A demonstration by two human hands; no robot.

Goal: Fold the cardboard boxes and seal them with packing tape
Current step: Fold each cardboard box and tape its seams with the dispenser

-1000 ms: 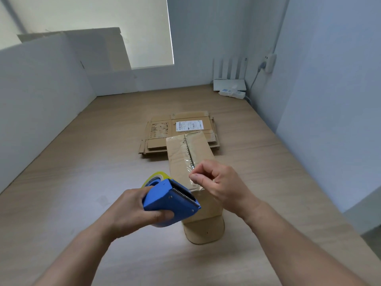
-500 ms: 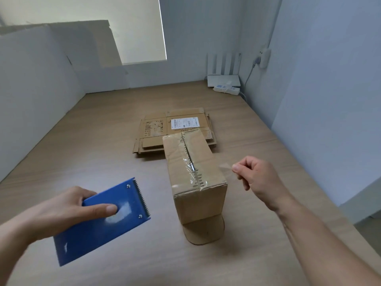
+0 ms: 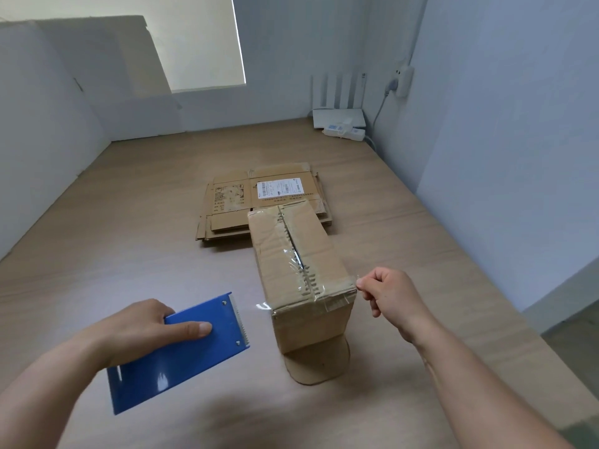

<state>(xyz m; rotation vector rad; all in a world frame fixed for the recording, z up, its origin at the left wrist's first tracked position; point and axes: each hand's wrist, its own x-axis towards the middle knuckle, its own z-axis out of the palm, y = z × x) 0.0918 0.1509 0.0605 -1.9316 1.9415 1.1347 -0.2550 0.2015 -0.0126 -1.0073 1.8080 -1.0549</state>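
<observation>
Item, pale wood-grain tabletop [image 3: 129, 222]: lies beneath both grips and bears everything listed; item, stack of flattened brown cardboard boxes [image 3: 233, 202], the top one with a white label: well beyond both hands, just behind the standing box; I judge it is stock waiting to be folded; item, upright folded brown cardboard box [image 3: 301, 254]: stands between my two grips, top seam taped lengthwise, set there, I judge, so tape can cross it; item, flat blue tape dispenser [image 3: 181, 354]: clasped by the left hand [image 3: 139, 332], thumb along its top, toothed edge turned toward the box to feed tape; item, clear packing tape strip [image 3: 334, 298]: appears to run from the dispenser over the box's near top edge to the right hand [image 3: 392, 296], which pinches its free end just beside the box's corner, taut for pressing down.
</observation>
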